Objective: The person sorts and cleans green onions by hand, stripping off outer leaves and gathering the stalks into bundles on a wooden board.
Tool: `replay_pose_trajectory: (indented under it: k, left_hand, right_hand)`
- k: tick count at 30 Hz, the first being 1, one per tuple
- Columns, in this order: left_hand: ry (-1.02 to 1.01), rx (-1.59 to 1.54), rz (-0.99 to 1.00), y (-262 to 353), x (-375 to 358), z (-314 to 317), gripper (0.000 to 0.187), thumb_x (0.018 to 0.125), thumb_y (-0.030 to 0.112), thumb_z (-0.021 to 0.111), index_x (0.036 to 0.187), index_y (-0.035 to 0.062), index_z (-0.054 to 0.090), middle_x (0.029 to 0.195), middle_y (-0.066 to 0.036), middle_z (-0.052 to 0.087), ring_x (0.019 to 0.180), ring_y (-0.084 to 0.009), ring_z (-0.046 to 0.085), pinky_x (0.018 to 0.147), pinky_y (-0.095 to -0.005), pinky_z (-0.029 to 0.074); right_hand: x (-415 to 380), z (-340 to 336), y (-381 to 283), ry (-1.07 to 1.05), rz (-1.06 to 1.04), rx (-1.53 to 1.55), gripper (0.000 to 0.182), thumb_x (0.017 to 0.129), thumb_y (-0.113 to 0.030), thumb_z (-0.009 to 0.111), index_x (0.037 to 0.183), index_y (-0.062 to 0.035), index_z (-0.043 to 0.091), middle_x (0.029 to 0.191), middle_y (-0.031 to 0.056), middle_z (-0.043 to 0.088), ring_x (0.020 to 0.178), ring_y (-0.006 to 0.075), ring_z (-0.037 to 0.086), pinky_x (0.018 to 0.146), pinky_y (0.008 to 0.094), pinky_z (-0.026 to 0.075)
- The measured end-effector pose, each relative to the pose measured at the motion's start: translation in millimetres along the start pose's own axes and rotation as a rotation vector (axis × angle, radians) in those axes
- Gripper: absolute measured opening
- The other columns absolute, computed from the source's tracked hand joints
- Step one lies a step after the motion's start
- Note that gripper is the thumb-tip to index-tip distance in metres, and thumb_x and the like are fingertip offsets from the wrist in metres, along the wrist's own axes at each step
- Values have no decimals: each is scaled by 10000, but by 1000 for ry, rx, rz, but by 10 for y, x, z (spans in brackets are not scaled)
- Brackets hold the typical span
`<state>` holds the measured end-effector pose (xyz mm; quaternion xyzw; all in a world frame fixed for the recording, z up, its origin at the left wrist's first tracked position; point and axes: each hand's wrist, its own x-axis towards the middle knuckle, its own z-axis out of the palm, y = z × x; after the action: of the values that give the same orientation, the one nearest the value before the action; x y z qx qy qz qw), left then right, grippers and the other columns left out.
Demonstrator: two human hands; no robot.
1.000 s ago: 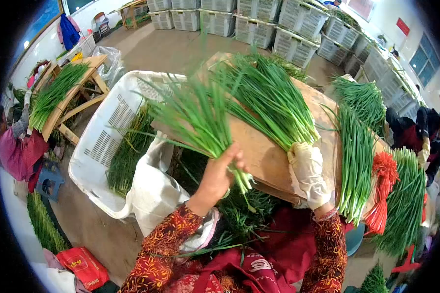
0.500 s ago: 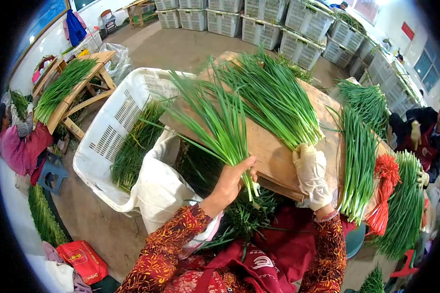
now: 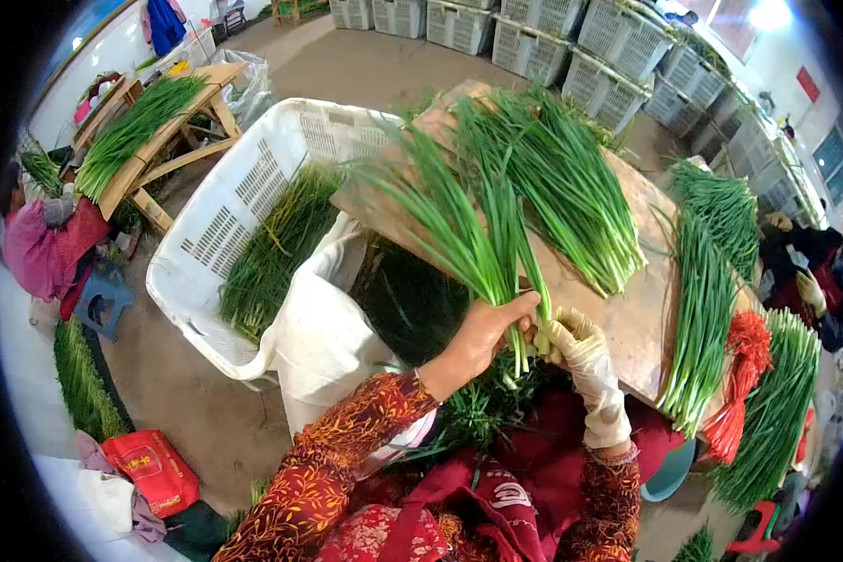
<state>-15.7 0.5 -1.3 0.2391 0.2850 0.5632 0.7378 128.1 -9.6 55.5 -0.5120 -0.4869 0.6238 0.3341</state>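
My bare left hand [image 3: 490,330] is closed around the lower stems of a bunch of Chinese chives [image 3: 473,253], whose leaves fan up and to the left over the board's edge. Right beside it, my gloved right hand [image 3: 579,345] pinches a few chive stalks [image 3: 539,290] near their pale ends; its fingertips are partly hidden. Behind my hands, a larger pile of chives [image 3: 581,201] lies on the wooden board [image 3: 642,318], pale ends toward me. Dark green trimmings [image 3: 482,407] lie below my hands.
A white plastic basket [image 3: 173,281] with chives inside stands to the left, a white cloth [image 3: 323,314] over its edge. More chives [image 3: 698,328] and red ties [image 3: 745,361] lie at right. Co-workers sit at left [image 3: 51,234] and right [image 3: 815,281]. Stacked crates [image 3: 534,51] line the back.
My right hand has left the pile on the board and come left and down to the stem ends beside my left hand, now pinching stalks there. The left hand still holds its bunch.
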Motion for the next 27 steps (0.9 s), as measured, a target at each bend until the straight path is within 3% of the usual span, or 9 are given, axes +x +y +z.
replay_pose_trajectory:
  k: [5,8,16,18,21,23,25,27]
  left_hand:
    - [62,20,-78,27,-54,-50,157,789,174,642,850,61,552,623,15,510,560,-99,494,521,-250,427]
    - [1,-67,-59,22,-42,-102,123,808,130,611,876,44,553,711,-10,554,600,-94,522,513,-249,451]
    - [52,2,-17,11,-69,-80,131,819,131,595,891,29,553,731,-16,564,610,-95,532,516,-235,464]
    - [32,-17,-94,-23,-60,-125,127,822,124,590,898,28,556,738,-13,567,611,-87,529,513,-227,452]
    - [28,72,-40,-67,-31,-93,149,828,147,585,931,44,549,751,3,562,621,-80,526,539,-223,436]
    - [51,78,1,-75,-41,-61,166,829,157,585,937,37,543,746,7,555,603,-76,518,540,-215,428]
    - [38,217,31,-84,-43,-77,173,836,174,577,932,38,533,732,9,541,584,-77,508,522,-220,422]
    - [-11,226,42,-66,-78,-66,158,847,189,563,903,47,521,694,14,521,574,-72,498,504,-223,417]
  right_hand:
    - [7,34,187,11,-138,-50,156,846,-199,564,886,-49,571,701,-22,553,587,39,438,537,165,347]
    - [4,-26,181,-14,-69,25,190,838,-213,572,906,-36,570,701,-1,570,568,48,445,528,170,351]
    - [45,-88,339,-62,5,370,258,855,-247,533,963,-14,550,698,36,574,492,71,419,497,185,356]
    - [65,-78,353,-134,32,514,286,872,-276,492,976,-12,527,680,47,555,462,81,404,524,243,411]
    - [77,-23,311,-162,154,539,321,875,-322,483,984,-22,521,679,45,558,451,86,399,519,256,397]
    - [75,-48,303,-180,154,501,316,873,-327,495,962,-27,537,676,38,566,461,81,406,498,221,365]
    - [33,-39,245,-178,14,238,259,870,-257,523,959,-17,556,706,25,578,518,68,436,506,184,362]
    - [-16,20,200,-79,-37,191,201,848,-209,569,935,-27,565,687,0,569,550,50,442,516,169,353]
